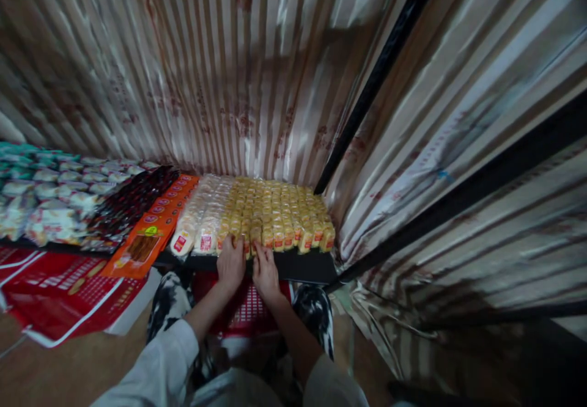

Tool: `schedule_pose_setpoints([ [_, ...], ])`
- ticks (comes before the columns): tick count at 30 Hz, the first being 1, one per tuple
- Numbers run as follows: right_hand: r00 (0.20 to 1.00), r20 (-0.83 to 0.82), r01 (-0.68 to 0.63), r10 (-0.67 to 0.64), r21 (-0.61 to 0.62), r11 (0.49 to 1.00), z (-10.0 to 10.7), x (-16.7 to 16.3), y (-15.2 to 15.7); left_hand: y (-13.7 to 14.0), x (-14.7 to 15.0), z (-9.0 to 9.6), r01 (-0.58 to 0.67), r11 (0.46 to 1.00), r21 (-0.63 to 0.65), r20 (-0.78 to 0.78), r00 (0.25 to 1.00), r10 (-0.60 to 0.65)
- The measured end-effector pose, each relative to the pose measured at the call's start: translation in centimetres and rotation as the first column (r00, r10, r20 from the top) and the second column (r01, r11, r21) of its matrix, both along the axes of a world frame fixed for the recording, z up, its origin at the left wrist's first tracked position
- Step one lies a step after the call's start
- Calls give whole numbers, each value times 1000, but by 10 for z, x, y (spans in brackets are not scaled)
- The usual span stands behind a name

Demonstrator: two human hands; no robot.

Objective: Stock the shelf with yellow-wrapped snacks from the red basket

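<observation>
Both hands are at the front edge of a block of small yellow wrapped snack packs (275, 205), lined up in several rows on a black shelf (307, 267). My left hand (231, 263) has its fingers closed at the front packs on the left side of the block. Beside it, my right hand (266, 269) touches the front packs with bent fingers. The fingertips partly cover the packs, so I cannot make out whether either hand grips one. White wrapped packs (206, 211) lie in rows directly left of the yellow ones.
An orange snack packet (149, 236), dark wrapped packs (132, 202) and white-and-green packs (55, 193) fill the shelf's left. Black frame posts (367, 95) rise at the right, before a striped plastic sheet (229, 71). Red printed bags (59, 291) are below.
</observation>
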State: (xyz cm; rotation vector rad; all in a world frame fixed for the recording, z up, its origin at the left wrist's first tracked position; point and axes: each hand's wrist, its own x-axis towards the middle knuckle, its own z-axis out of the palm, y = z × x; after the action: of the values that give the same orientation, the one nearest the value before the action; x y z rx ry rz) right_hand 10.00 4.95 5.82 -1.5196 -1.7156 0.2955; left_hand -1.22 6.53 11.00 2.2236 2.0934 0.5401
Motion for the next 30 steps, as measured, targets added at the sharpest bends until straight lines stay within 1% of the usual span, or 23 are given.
schedule_pose_setpoints([
  [6,997,-75,-30,34,42,999,-2,4,-1,-4,0,-8,88,992,94,-6,996,-88],
  [9,992,-124,-31,38,62,998,-3,3,0,-6,-4,-12,140,978,152,33,989,-147],
  [11,985,-162,-49,60,73,996,-4,4,0,-7,-9,-15,158,955,252,88,979,-185],
  [14,969,-226,-79,96,85,993,-4,7,-2,-9,-18,-15,130,900,415,183,958,-223],
  [17,957,-286,-22,51,102,995,-3,13,-4,-12,-22,-7,123,862,492,243,931,-272],
  [20,939,-342,55,-18,100,994,-1,22,-6,-13,-16,4,118,852,511,260,923,-284],
  [22,927,-374,73,-36,84,994,0,30,-8,-11,-6,10,126,853,506,275,914,-298],
  [24,915,-400,97,-60,72,993,2,40,-11,-9,9,15,188,855,483,292,886,-360],
  [26,899,-421,162,-118,69,984,6,50,-16,-5,27,18,273,844,461,310,842,-441],
  [28,879,-432,260,-204,73,963,11,62,-23,0,48,22,339,834,437,332,800,-499],
  [30,860,-423,352,-284,89,932,15,73,-29,5,70,26,396,835,383,354,772,-528],
])
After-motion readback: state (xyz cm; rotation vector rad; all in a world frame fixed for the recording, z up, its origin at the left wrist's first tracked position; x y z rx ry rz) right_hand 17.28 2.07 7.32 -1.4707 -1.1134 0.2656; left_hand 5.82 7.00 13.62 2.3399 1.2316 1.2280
